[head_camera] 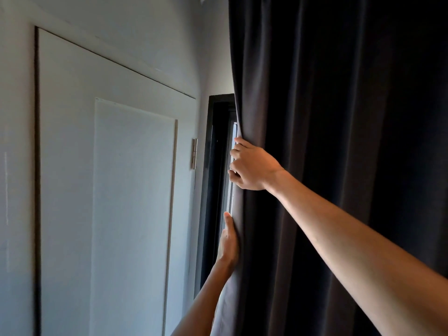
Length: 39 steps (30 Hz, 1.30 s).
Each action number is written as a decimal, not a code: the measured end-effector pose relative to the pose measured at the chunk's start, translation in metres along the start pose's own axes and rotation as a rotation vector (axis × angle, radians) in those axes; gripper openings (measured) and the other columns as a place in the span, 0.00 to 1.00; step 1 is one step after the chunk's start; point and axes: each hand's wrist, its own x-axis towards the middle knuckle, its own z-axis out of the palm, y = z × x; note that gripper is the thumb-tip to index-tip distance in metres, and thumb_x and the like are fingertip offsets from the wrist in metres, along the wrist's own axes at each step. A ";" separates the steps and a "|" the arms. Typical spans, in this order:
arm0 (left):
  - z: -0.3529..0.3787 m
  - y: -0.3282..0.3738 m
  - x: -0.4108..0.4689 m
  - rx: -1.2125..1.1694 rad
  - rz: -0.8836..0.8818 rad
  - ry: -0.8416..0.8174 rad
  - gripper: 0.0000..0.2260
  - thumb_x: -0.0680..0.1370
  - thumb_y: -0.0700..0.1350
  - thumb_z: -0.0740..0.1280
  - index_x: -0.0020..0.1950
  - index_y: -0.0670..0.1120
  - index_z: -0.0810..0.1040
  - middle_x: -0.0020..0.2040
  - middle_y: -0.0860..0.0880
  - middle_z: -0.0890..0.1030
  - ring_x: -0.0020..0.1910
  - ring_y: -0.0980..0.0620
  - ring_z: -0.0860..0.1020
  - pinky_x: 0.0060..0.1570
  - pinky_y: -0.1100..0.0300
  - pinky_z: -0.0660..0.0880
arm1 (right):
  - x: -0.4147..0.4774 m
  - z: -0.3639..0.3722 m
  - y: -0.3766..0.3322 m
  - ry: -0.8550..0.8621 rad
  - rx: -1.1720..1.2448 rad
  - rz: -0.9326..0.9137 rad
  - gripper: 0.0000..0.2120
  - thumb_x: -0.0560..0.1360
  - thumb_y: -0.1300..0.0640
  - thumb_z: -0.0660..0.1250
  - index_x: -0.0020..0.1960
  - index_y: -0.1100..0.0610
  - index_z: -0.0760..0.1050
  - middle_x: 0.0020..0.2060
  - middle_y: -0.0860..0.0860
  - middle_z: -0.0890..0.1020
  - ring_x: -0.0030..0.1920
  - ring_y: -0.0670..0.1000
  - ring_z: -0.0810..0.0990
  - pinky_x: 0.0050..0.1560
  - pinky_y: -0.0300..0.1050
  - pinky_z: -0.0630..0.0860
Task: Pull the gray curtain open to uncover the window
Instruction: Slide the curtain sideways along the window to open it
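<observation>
A dark gray curtain [339, 117] hangs in heavy folds over the right half of the view. My right hand [251, 166] is closed around its left edge at about mid height. Lower down, my left hand [229, 241] holds the same edge, thumb pointing up and fingers hidden behind the cloth. Left of that edge a narrow strip of the window [233, 166] shows bright, set in a black frame [213, 166]. The curtain hides the rest of the window.
A white panelled door [109, 190] fills the left side, close by, with a metal hinge [194, 154] next to the window frame. White wall runs above the door and frame.
</observation>
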 end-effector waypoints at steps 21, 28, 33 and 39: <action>0.194 -0.008 -0.049 -0.059 -0.001 -0.315 0.38 0.74 0.71 0.41 0.73 0.50 0.67 0.68 0.53 0.73 0.70 0.56 0.68 0.71 0.62 0.62 | -0.182 -0.025 0.105 -0.018 -0.157 0.103 0.20 0.73 0.53 0.58 0.24 0.55 0.65 0.24 0.51 0.76 0.35 0.51 0.67 0.59 0.44 0.64; 0.292 0.000 -0.099 -0.094 0.007 -0.440 0.20 0.82 0.56 0.39 0.60 0.66 0.69 0.54 0.71 0.75 0.60 0.73 0.70 0.55 0.81 0.64 | -0.271 -0.056 0.146 -0.117 -0.232 0.102 0.19 0.70 0.55 0.63 0.22 0.55 0.63 0.20 0.49 0.68 0.32 0.52 0.67 0.54 0.43 0.64; 0.348 -0.001 -0.122 -0.073 0.043 -0.505 0.29 0.80 0.61 0.39 0.75 0.50 0.62 0.66 0.60 0.66 0.69 0.65 0.59 0.65 0.75 0.56 | -0.329 -0.076 0.171 -0.188 -0.297 0.165 0.18 0.70 0.55 0.61 0.23 0.58 0.70 0.21 0.52 0.74 0.32 0.53 0.67 0.57 0.48 0.73; 0.402 0.015 -0.162 -0.096 0.080 -0.581 0.27 0.82 0.56 0.40 0.72 0.45 0.67 0.57 0.63 0.71 0.56 0.75 0.64 0.51 0.87 0.57 | -0.395 -0.107 0.195 -0.215 -0.347 0.193 0.17 0.69 0.56 0.59 0.23 0.55 0.62 0.21 0.53 0.74 0.32 0.54 0.67 0.55 0.46 0.68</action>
